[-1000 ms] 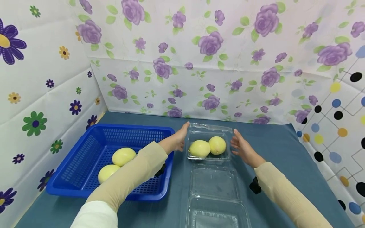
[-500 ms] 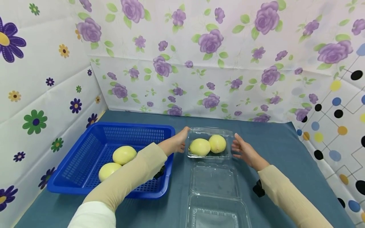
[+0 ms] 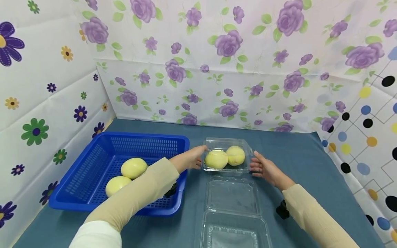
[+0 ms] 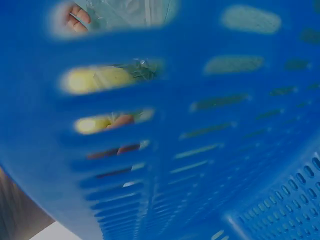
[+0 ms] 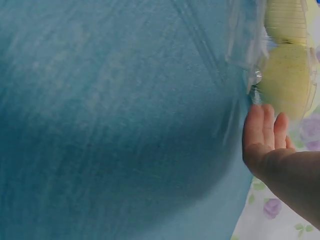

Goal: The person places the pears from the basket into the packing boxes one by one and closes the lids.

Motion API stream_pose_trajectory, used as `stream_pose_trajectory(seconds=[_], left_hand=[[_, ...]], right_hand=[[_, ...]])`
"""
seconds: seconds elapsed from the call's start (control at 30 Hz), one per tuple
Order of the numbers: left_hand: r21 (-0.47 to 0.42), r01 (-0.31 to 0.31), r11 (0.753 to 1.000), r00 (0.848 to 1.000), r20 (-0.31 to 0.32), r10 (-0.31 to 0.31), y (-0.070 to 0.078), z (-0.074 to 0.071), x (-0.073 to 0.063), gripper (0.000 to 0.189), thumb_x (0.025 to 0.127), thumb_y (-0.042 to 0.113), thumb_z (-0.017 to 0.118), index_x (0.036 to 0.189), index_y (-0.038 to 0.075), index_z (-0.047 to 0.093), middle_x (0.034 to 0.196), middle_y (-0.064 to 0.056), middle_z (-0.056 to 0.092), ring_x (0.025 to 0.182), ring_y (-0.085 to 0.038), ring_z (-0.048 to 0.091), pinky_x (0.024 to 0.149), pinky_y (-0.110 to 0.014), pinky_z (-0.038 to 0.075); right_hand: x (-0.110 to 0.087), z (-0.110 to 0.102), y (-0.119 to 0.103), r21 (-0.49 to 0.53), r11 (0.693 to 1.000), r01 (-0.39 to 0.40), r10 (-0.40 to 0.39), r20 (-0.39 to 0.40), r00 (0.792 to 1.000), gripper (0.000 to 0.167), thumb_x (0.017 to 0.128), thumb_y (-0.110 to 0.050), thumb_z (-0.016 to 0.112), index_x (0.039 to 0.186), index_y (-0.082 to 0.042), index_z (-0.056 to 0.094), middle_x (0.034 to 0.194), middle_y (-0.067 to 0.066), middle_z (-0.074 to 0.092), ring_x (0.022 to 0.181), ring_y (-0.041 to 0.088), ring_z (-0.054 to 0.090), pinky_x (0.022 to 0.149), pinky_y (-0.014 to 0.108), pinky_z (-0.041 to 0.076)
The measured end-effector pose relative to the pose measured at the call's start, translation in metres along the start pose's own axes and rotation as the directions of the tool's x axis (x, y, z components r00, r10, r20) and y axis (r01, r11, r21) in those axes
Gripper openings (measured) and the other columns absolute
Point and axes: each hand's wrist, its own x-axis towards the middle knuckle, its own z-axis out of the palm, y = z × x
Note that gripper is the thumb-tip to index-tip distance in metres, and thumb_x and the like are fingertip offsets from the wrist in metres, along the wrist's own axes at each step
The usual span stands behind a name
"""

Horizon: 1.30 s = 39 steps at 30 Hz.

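– Where's the clear box [image 3: 227,141] holding two yellow fruits [image 3: 216,159]?
– Between left hand [image 3: 190,158] and right hand [image 3: 266,169], right of the blue basket [image 3: 145,144]
– And those hands?
– Relaxed and loosely extended along its sides

I saw the right hand [image 5: 265,142] held out with its fingers extended, the tips just beside a clear plastic box [image 5: 257,77]; whether they touched it, I couldn't tell. Through the plastic showed two yellow fruits, the nearer one [image 5: 286,75] close against the other [image 5: 285,21]. Blue cloth [image 5: 110,115] spread widely alongside, and a purple-flowered sheet [image 5: 251,215] showed past the wrist.
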Motion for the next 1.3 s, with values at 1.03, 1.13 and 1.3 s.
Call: stream_pose_trajectory(seconds=[1.03,1.13,1.3], left_hand=[[0.149,-0.029,0.988,0.999,0.019,0.026,-0.069,-0.008,0.128,0.026,0.090,0.004,0.045,0.115,-0.001,0.047,0.078,-0.015,0.052,0.063,-0.024,0.059,0.062,-0.035,0.055],[0.144,-0.032,0.989,0.999,0.035,0.027,-0.061,-0.005,0.109,0.022,0.089,0.002,0.049,0.111,-0.002,0.048,0.073,-0.013,0.050,0.059,-0.022,0.057,0.060,-0.033,0.054],[0.144,-0.014,0.990,1.000,0.015,0.012,-0.055,0.000,0.091,0.022,0.090,-0.002,0.044,0.112,-0.002,0.048,0.071,-0.011,0.050,0.058,-0.019,0.056,0.062,-0.031,0.054]], right_hand=[[0.001,0.001,0.015,0.038,0.999,0.018,-0.021,0.096,0.995,0.044,0.100,-0.035,0.041,0.123,0.003,0.046,0.096,-0.001,0.063,0.091,0.012,0.063,0.091,0.035,0.049],[0.000,0.001,0.016,0.022,0.999,0.035,-0.036,0.100,0.994,0.042,0.100,-0.032,0.042,0.122,0.004,0.048,0.094,-0.002,0.064,0.091,0.011,0.064,0.089,0.033,0.050],[-0.001,0.002,0.016,-0.006,0.999,0.054,-0.053,0.108,0.993,0.044,0.101,-0.030,0.042,0.122,0.008,0.051,0.092,-0.003,0.064,0.090,0.011,0.064,0.088,0.032,0.050]])
